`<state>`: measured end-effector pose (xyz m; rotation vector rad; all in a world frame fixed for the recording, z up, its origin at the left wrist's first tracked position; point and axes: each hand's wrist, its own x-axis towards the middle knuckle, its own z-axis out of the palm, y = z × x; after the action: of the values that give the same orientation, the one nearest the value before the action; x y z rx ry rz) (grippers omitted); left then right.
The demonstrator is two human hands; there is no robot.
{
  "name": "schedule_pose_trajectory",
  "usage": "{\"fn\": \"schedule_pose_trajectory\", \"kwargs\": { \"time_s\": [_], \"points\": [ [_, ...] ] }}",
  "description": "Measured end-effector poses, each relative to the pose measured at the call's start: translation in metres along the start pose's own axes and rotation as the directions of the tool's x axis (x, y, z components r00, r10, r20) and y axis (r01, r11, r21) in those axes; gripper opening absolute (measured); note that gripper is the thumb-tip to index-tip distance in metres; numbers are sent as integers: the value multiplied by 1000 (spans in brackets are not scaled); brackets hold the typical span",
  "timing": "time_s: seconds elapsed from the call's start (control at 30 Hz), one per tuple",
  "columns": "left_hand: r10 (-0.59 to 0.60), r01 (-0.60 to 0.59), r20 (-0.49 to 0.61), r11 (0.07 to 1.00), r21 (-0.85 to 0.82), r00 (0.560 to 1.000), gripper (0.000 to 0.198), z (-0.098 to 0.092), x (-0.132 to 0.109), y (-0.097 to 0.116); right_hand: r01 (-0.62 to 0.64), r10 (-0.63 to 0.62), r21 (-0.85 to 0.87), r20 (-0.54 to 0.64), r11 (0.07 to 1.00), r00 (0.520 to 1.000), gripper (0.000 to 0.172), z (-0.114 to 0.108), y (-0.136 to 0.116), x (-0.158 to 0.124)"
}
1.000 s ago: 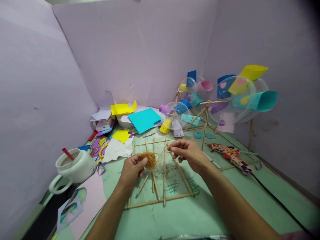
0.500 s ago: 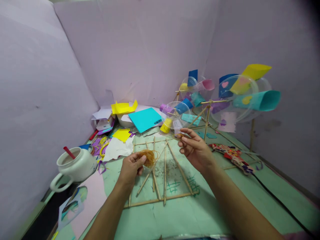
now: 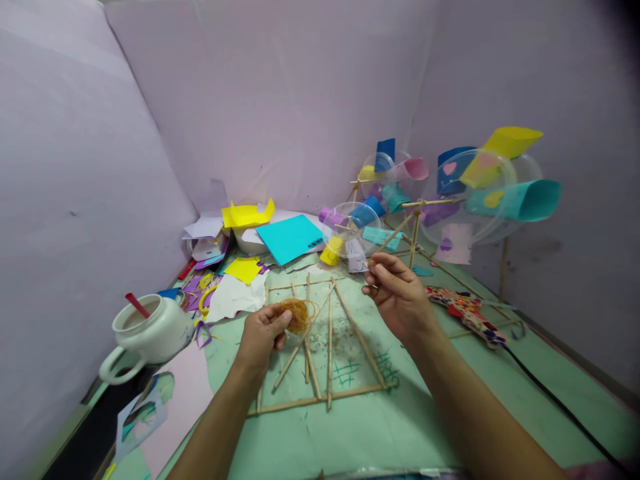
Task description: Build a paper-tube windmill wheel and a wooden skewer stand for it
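My left hand [image 3: 263, 335] is closed on a tangled bunch of orange rubber bands [image 3: 297, 315], held just above a frame of wooden sticks [image 3: 330, 347] that lies on the green mat [image 3: 380, 427]. My right hand [image 3: 397, 293] is raised to the right of the bunch, above the frame's far right corner. Its thumb and fingers are pinched together on something too small to make out, possibly a single band.
Paper-and-plastic pinwheel models on stick stands [image 3: 480, 193] rise at the back right. Coloured paper sheets and scraps [image 3: 287, 239] lie at the back. A white teapot-shaped pot [image 3: 147, 330] sits at the left. A patterned cloth piece [image 3: 467, 313] and a black cable [image 3: 555, 400] lie right.
My right hand has drawn away from the rubber band bunch, moving right and upward, and its fingers have pinched together. My left hand stays put with the bunch.
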<state>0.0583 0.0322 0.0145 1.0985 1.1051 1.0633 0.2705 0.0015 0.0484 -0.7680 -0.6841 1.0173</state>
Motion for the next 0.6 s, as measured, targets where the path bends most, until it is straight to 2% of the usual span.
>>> {"fn": "schedule_pose_trajectory", "kwargs": {
  "time_s": [0.23, 0.4, 0.5, 0.6],
  "points": [
    [-14, 11, -21, 993, -115, 1000, 32, -1, 0, 3, -36, 35, 8, 50, 999, 998, 20, -2, 0, 0],
    [-10, -41, -166, 951, -305, 986, 31, -15, 15, 10, -70, 70, 3, 47, 998, 996, 23, -3, 7, -2],
    [-59, -54, -253, 907, -418, 966, 18, -28, 30, 17, -122, 123, -36, 45, 992, 991, 28, -1, 16, -4],
    [-91, -76, -290, 853, -517, 953, 3, -42, 46, 27, -182, 187, -75, 65, 980, 980, 31, 0, 24, -7]
  ]
}}
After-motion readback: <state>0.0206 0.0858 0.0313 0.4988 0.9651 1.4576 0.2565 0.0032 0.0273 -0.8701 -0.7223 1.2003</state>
